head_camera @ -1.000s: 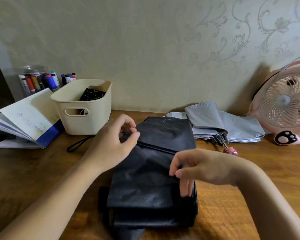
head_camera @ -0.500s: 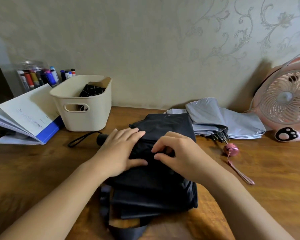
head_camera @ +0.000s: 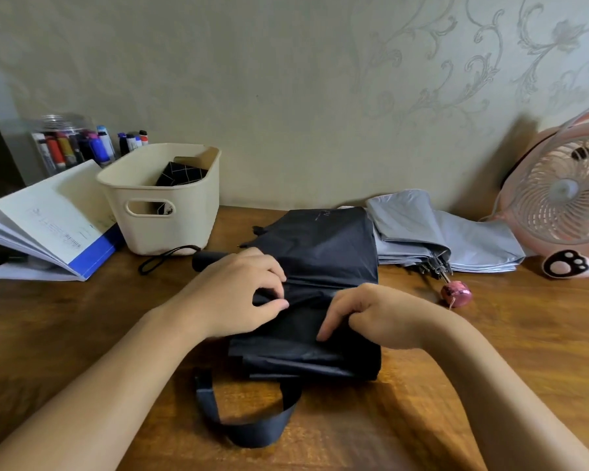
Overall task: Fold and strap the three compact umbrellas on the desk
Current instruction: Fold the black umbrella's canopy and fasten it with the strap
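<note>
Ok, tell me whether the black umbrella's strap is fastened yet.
Not fastened. The strap lies in a loose loop on the desk in front of the black umbrella, wrapped around nothing, while both hands pinch the fabric.

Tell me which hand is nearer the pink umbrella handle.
Right. The right hand pinches the black umbrella fabric just left of the pink handle; the left hand grips fabric farther left, across the canopy.
</note>
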